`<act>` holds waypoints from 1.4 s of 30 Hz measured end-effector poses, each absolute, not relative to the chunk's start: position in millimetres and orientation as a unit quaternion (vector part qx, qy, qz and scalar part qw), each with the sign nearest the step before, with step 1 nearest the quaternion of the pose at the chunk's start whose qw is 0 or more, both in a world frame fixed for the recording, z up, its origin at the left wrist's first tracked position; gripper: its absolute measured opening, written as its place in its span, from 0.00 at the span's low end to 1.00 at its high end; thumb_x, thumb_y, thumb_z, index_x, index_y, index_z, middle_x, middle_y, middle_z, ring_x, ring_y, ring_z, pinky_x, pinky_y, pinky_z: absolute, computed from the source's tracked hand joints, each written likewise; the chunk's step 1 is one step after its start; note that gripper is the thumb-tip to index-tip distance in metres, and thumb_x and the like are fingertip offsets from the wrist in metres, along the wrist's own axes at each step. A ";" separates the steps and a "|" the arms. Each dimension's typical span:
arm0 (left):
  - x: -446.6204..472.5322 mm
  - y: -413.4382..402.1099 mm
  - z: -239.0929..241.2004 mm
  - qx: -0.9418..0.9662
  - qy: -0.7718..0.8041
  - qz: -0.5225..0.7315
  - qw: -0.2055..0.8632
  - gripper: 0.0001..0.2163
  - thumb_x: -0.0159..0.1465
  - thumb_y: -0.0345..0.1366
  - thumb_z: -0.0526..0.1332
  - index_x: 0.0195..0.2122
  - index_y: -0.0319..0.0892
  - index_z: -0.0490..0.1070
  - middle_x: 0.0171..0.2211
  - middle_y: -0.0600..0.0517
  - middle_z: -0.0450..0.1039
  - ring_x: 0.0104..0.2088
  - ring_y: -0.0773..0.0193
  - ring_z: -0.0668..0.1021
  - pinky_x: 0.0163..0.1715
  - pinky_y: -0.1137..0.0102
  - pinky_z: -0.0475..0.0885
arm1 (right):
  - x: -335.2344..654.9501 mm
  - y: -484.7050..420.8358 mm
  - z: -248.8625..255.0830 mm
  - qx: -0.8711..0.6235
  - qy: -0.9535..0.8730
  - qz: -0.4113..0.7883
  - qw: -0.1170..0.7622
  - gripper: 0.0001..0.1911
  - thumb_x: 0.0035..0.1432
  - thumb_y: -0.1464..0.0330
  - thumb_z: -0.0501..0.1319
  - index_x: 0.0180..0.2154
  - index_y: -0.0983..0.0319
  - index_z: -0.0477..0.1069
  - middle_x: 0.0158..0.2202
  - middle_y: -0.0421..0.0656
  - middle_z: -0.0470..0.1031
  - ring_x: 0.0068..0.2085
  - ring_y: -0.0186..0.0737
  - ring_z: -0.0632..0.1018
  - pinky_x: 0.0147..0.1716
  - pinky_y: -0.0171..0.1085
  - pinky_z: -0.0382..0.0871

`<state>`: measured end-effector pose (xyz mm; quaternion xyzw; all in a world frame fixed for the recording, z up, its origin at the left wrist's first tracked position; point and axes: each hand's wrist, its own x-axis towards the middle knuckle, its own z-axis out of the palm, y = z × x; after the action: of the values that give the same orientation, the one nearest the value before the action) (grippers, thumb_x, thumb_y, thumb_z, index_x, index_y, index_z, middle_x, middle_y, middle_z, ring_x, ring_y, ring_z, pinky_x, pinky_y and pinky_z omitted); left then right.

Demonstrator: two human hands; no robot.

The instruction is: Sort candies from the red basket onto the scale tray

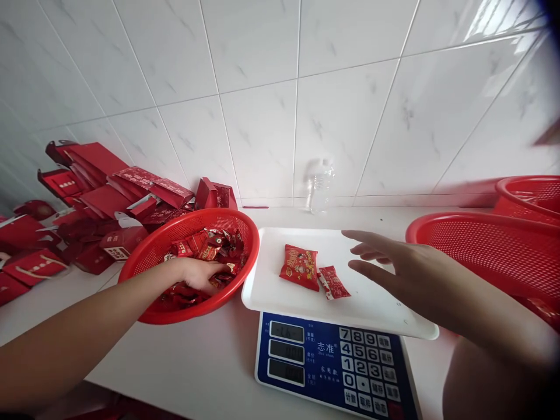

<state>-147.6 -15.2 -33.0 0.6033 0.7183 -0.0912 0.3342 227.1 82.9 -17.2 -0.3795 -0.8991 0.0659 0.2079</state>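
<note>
My left hand [200, 275] reaches down into a red plastic basket [133, 291] full of small wrapped snack packets [219, 240]. Its fingers are partly sunk among the packets, so their grip is hidden. My right hand [389, 262] hovers over the right side of a white weighing tray [271, 300], fingers stretched out and apart, holding nothing. On the tray lie a larger red packet [300, 267] and, touching or close beside it, a smaller red packet [334, 283]. Below the tray shows the blue panel of a digital scale [326, 373] with a keypad and three displays.
Red gift boxes [100, 204] are heaped at the left against the tiled wall [258, 134]. A clear plastic bottle [321, 186] stands behind the tray. More red baskets [464, 227] are at the right, one partly behind my right arm. The white table's front edge [126, 392] runs along the lower left.
</note>
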 end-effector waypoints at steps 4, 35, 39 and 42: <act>-156.4 -17.9 -51.8 0.602 0.744 -0.109 0.268 0.43 0.47 0.41 0.66 0.65 0.49 0.53 0.68 0.45 0.46 0.55 0.41 0.71 0.48 0.58 0.70 | 224.1 77.9 -17.6 -0.376 -0.903 0.053 0.199 0.25 0.62 0.52 0.49 0.59 0.49 0.61 0.41 0.42 0.80 0.37 0.49 0.80 0.33 0.48 0.74; -171.8 4.1 -7.5 0.520 0.810 0.239 0.129 0.13 0.59 0.44 0.56 0.41 0.42 0.68 0.36 0.48 0.74 0.34 0.56 0.78 0.27 0.68 0.73 | 221.7 75.6 -19.8 -0.366 -0.910 0.070 0.183 0.26 0.62 0.52 0.50 0.60 0.49 0.60 0.44 0.44 0.79 0.38 0.50 0.80 0.34 0.49 0.74; -144.8 12.6 4.7 0.510 0.769 0.341 0.180 0.15 0.59 0.39 0.57 0.47 0.43 0.66 0.41 0.48 0.74 0.37 0.60 0.78 0.33 0.69 0.75 | 221.3 72.5 -15.0 -0.361 -0.912 0.070 0.181 0.25 0.63 0.54 0.51 0.60 0.52 0.61 0.45 0.45 0.79 0.40 0.50 0.80 0.35 0.49 0.74; -110.6 18.7 11.9 0.528 0.724 0.384 0.223 0.15 0.59 0.38 0.60 0.46 0.43 0.67 0.38 0.50 0.75 0.35 0.60 0.78 0.34 0.67 0.75 | 220.3 69.4 -9.4 -0.358 -0.914 0.075 0.175 0.25 0.63 0.56 0.51 0.60 0.55 0.62 0.46 0.46 0.78 0.41 0.49 0.79 0.38 0.48 0.74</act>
<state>-110.6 18.7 11.9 0.5276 0.7239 0.3843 0.2235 220.3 69.4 -9.4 -0.3578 -0.9141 0.0754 0.1750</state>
